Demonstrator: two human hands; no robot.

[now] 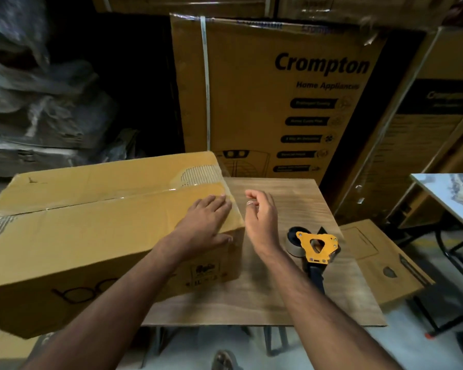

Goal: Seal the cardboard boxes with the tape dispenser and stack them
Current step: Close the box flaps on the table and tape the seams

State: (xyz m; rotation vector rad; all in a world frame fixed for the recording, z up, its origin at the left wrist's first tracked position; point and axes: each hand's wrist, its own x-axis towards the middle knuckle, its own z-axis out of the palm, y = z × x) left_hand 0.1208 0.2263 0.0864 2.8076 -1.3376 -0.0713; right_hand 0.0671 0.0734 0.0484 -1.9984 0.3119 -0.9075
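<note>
The box (104,236) is long and made of stiff cardboard, but its skin is smooth and a little slippery, and the paper is torn at two corners. I think it is not very heavy, only awkward, so I would take it at both short ends, low under the edges. It lies on the tabletop (278,289) and hangs over the left side. My left hand (206,222) presses flat on the right end of its top, fingers (219,206) straight and close together. My right hand (259,220) hovers just beside that end, loosely curled, holding nothing. The tape dispenser (316,247) lies near, to the right.
</note>
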